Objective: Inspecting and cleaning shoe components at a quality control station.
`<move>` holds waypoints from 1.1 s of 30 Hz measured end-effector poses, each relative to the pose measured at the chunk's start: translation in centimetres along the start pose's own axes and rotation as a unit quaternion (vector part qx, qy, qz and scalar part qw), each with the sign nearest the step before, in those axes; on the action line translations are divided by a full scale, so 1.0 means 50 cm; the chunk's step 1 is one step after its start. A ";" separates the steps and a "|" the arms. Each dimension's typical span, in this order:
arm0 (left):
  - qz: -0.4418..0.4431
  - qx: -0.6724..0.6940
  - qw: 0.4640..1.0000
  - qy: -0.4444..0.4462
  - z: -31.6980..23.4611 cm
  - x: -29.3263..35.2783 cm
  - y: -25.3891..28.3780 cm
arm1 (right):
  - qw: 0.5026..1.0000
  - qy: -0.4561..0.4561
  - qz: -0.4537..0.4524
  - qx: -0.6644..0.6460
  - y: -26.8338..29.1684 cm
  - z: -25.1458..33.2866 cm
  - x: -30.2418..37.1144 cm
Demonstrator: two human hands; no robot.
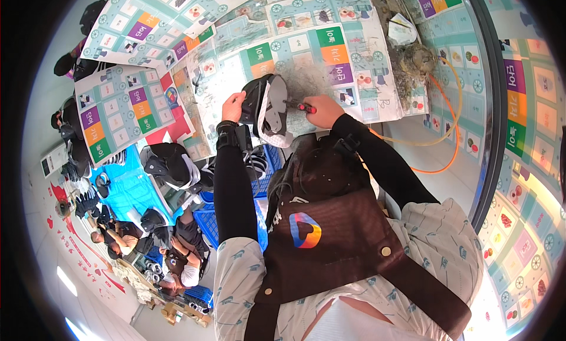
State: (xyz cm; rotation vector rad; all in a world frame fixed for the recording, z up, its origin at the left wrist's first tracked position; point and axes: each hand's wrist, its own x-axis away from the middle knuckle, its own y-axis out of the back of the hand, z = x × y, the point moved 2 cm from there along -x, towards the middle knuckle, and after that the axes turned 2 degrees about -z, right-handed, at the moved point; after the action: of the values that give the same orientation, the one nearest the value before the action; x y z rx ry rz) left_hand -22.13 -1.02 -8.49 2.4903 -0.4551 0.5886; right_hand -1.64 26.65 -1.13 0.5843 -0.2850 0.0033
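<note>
My left hand (pixel 234 107) grips the black upper of a shoe (pixel 250 102) just above the paper-covered bench. The shoe's white-edged grey sole faces right, toward my right hand. In my right hand (pixel 325 111) is a small red-and-black-handled tool (pixel 307 108). Its dark end reaches to the side of the sole. Whether the tip touches the sole I cannot make out. Long black sleeves cover both forearms, with a strap around each.
Printed sheets (pixel 306 46) cover the bench. A grimy round fixture (pixel 420 59) at the right bears an orange hose (pixel 451 99). Blue crates (pixel 206 223) with shoes stand left of me. Beyond, co-workers (pixel 183 264) sit near a blue-covered table (pixel 127 182).
</note>
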 end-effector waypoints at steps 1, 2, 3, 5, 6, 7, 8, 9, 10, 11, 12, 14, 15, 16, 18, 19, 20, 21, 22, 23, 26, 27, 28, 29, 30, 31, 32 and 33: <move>-0.002 0.002 1.000 0.001 0.006 0.002 0.005 | 1.000 0.002 0.001 0.000 -0.002 0.005 0.002; -0.004 0.002 1.000 0.002 0.012 0.002 0.009 | 0.999 -0.006 -0.033 -0.019 -0.002 0.010 0.003; -0.002 0.007 1.000 -0.001 0.014 0.002 0.009 | 0.997 -0.015 -0.067 -0.038 0.001 0.014 0.005; -0.001 0.012 1.000 -0.003 0.019 0.003 0.012 | 0.997 -0.017 -0.062 -0.038 0.005 0.020 0.003; 0.000 0.007 1.000 -0.005 0.016 0.001 0.011 | 0.997 -0.019 -0.060 -0.037 0.007 0.018 0.001; 0.000 0.002 1.000 -0.007 0.014 0.001 0.010 | 0.997 -0.020 -0.060 -0.036 0.006 0.015 0.000; 0.000 0.003 1.000 -0.007 0.013 0.001 0.007 | 0.998 -0.016 -0.055 -0.030 0.005 0.014 -0.001; 0.001 0.001 1.000 -0.011 0.012 0.001 0.007 | 0.998 -0.012 -0.049 -0.024 0.003 0.013 -0.001; 0.002 -0.001 1.000 -0.016 0.011 0.001 0.006 | 0.998 -0.012 -0.049 -0.023 0.001 0.012 -0.001; 0.002 -0.001 1.000 -0.016 0.011 0.001 0.005 | 0.999 -0.009 -0.048 -0.016 -0.001 0.011 0.000; 0.000 -0.007 1.000 -0.016 0.012 0.001 0.005 | 0.999 -0.006 -0.046 -0.010 -0.005 0.008 0.001; -0.001 -0.013 1.000 -0.017 0.014 0.000 0.005 | 0.999 0.002 -0.046 -0.013 -0.013 0.004 0.001; 0.002 -0.006 1.000 -0.014 0.019 -0.001 0.009 | 0.999 0.010 -0.044 -0.016 -0.017 0.006 0.001; 0.006 0.001 1.000 -0.012 0.024 -0.001 0.013 | 0.999 0.011 -0.043 -0.017 -0.021 0.007 0.001; 0.004 -0.004 1.000 -0.017 0.028 -0.002 0.017 | 1.000 -0.007 -0.022 -0.021 -0.028 0.008 0.002; 0.005 -0.009 1.000 -0.022 0.028 -0.001 0.017 | 1.000 -0.007 -0.021 -0.021 -0.028 0.010 0.003; 0.003 -0.009 1.000 -0.021 0.029 0.001 0.018 | 1.000 -0.010 -0.010 -0.024 -0.029 0.012 0.004; 0.003 -0.015 1.000 -0.019 0.023 0.002 0.013 | 1.000 -0.014 -0.001 -0.026 -0.030 0.009 0.004; 0.003 -0.021 1.000 -0.017 0.016 0.004 0.009 | 1.000 -0.016 -0.001 -0.026 -0.030 0.006 0.004; 0.004 -0.021 1.000 -0.017 0.010 0.006 0.006 | 1.000 -0.017 0.004 -0.026 -0.031 0.004 0.004; 0.000 -0.017 1.000 -0.016 0.012 0.011 0.017 | 0.999 -0.015 0.005 -0.047 -0.034 0.010 0.005; 0.001 -0.024 1.000 -0.009 0.010 0.014 0.015 | 0.998 -0.018 -0.002 -0.066 -0.032 0.008 0.007; 0.002 -0.031 1.000 -0.001 0.008 0.015 0.012 | 0.998 -0.020 -0.003 -0.065 -0.030 0.006 0.008; 0.004 -0.030 1.000 -0.001 0.004 0.014 0.007 | 0.997 -0.019 -0.029 -0.076 -0.026 0.004 0.009; 0.005 -0.017 1.000 -0.003 0.009 0.014 0.012 | 0.995 -0.016 -0.053 -0.088 -0.022 0.009 0.009; 0.007 -0.004 1.000 -0.004 0.013 0.014 0.017 | 0.995 -0.014 -0.051 -0.088 -0.019 0.013 0.008; 0.004 -0.004 1.000 -0.004 0.019 0.015 0.022 | 0.995 -0.021 -0.047 -0.090 -0.015 0.016 0.007; 0.005 -0.001 1.000 -0.002 0.018 0.016 0.020 | 0.995 -0.030 -0.043 -0.090 -0.011 0.015 0.005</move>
State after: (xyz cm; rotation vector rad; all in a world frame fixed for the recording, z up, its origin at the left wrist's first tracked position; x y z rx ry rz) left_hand -21.59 -2.47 -8.37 2.4889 -0.4704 0.5885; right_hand -1.54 25.76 -0.76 0.4174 -0.3148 -0.1230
